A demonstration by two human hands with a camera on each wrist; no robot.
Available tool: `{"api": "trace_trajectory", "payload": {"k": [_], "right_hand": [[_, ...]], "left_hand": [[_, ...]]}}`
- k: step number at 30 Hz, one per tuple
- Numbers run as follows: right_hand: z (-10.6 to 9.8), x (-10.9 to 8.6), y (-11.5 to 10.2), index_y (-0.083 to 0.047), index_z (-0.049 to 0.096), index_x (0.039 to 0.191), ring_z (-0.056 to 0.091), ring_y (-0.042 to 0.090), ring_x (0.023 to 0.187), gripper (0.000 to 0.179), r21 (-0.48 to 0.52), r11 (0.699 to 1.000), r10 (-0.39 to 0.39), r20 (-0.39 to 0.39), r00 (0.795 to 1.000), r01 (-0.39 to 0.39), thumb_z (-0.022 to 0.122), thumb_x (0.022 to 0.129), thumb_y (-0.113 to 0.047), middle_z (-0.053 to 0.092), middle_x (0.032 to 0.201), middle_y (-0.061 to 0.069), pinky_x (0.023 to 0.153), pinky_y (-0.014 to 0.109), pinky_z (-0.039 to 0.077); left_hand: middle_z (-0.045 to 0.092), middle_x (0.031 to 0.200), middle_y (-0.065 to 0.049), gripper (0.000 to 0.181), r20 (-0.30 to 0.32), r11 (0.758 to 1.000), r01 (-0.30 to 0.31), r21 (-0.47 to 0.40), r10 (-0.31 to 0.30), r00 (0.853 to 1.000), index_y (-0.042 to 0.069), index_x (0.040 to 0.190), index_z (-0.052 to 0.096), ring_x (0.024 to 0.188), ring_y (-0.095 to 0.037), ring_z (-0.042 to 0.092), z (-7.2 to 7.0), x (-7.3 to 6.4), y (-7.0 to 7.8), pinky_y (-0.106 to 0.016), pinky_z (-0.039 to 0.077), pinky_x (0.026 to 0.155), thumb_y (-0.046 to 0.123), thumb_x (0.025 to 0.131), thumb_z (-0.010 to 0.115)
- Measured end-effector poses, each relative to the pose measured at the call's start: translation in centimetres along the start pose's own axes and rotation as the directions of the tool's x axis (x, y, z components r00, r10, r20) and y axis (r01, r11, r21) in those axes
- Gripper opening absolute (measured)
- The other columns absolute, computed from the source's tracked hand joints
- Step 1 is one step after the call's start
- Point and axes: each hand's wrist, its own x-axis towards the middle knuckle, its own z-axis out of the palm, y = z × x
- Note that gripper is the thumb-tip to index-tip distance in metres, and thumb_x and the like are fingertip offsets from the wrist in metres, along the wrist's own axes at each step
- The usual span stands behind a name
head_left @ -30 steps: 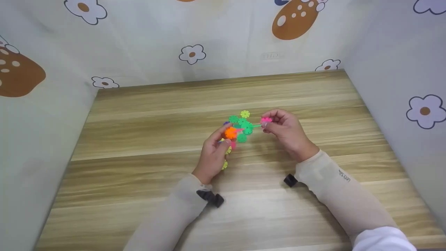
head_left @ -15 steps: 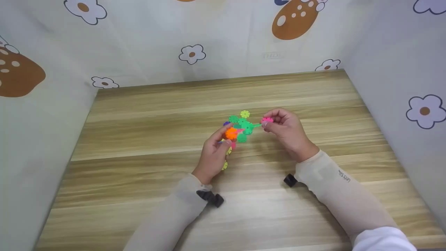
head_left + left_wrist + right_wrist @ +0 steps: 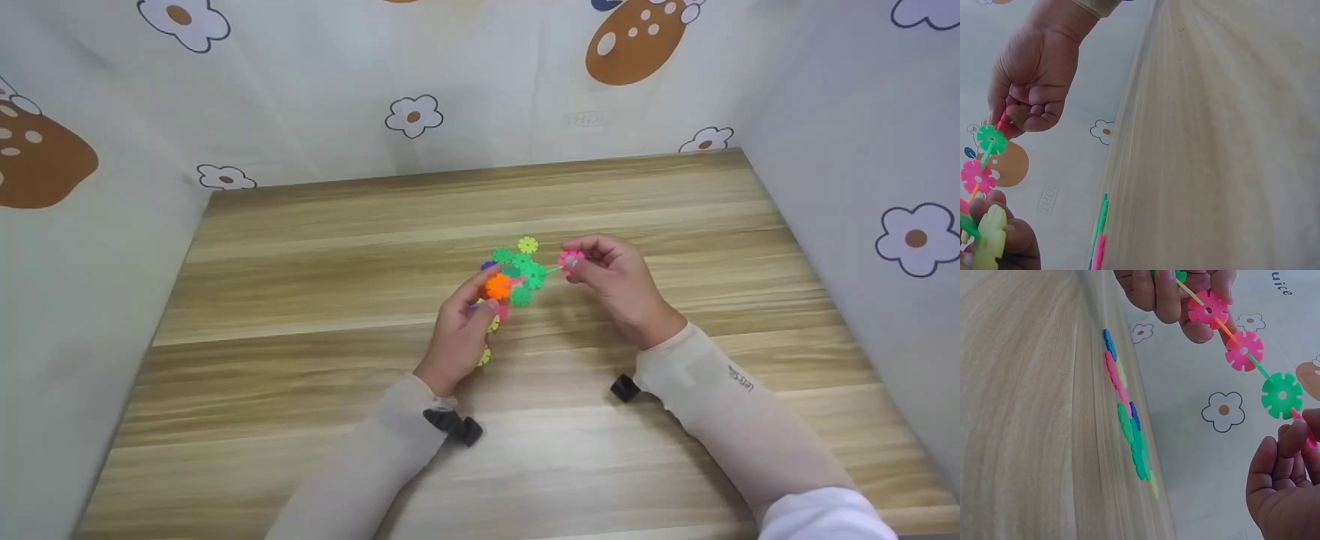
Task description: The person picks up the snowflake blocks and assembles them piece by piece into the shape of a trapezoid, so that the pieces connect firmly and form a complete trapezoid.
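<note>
A chain of interlocking snowflake discs hangs between my two hands. My left hand (image 3: 454, 330) grips its left part, near an orange disc (image 3: 498, 286); in the left wrist view a yellow disc (image 3: 989, 239) stands between its fingers. Thumb and fingers of my right hand (image 3: 621, 289) pinch a pink disc (image 3: 571, 260) at the chain's other end. The right wrist view shows pink discs (image 3: 1244, 351) and a green disc (image 3: 1282, 395) slotted edge to edge along the stretch between the hands. My left fingers hide part of the chain.
Loose discs in green (image 3: 1139, 455), pink (image 3: 1116, 377) and blue (image 3: 1109, 344) lie flat on the wooden table (image 3: 337, 247), below and beyond the hands. A yellow disc (image 3: 528, 245) lies farthest back. Patterned walls (image 3: 487, 75) enclose the table's back and sides.
The pink disc in my right fingers has turned, now showing more of its face. My right hand has shifted very slightly; the left hand keeps its place.
</note>
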Motion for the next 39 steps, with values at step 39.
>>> {"api": "trace_trajectory", "payload": {"k": [39], "right_hand": [[1.2, -1.1, 0.1, 0.007, 0.07, 0.123, 0.065, 0.014, 0.087, 0.031, -0.098, 0.98, -0.144, 0.234, 0.961, 0.171, 0.066, 0.092, 0.01, 0.067, 0.111, 0.015, 0.078, 0.022, 0.06]], "left_hand": [[0.062, 0.121, -0.013, 0.05, 0.094, 0.999, -0.046, 0.001, 0.045, 0.995, 0.019, 0.156, 0.053, 0.058, -0.014, 0.044, 0.3, -0.5, 0.2, -0.021, 0.044, 0.053, 0.006, 0.107, 0.051]]}}
